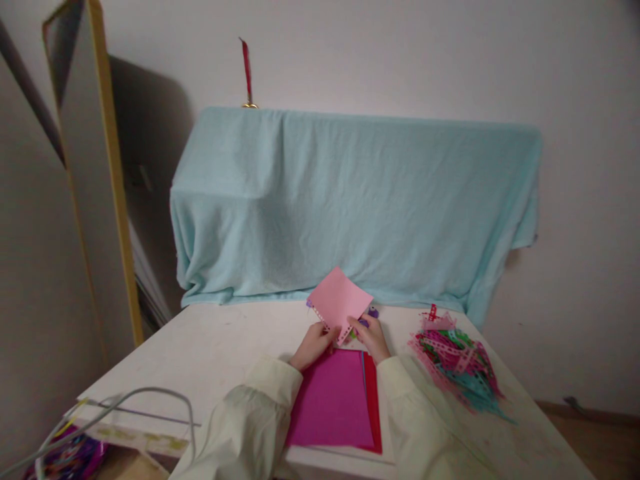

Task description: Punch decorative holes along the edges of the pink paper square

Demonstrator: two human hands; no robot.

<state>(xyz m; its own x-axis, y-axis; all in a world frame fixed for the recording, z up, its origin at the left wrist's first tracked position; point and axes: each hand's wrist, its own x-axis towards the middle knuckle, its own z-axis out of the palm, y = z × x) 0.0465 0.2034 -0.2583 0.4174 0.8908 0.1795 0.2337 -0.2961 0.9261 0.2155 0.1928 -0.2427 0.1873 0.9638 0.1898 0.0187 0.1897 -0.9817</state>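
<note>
Going big to small, we've got the wall (400, 60) at the back, w/ a lt. blue cloth (375, 200) draped in front of it, down to the far edge of our white table (215, 347). A yellow-framed panel (109, 167) stands off to the L. Nearer us, on the table btwn our pale sleeves (250, 413), lies the stack (330, 403), magenta on top w/ red showing along its R side. To the R there's a loose heap of strips (457, 357), many w/ holes: pink, red, green, teal. Near L corner has a grey cable (160, 390) looping up. Pink sheet (340, 297) is up in our hands, just past the stack's far edge, tilted so one corner points away & one toward us, w/ holes along the lower edges. Hands are close tog. but apart from each other, both nearly closed on the sheet. Our L hand (319, 343) pinches it at the lower L edge; our R hand (371, 338) grips the lower R edge, thumb on top. Fingertips under the paper are hidden, so can't tell exact finger pos. Smallest: a purple bit (373, 311) just beyond the R hand, mostly hidden.
</note>
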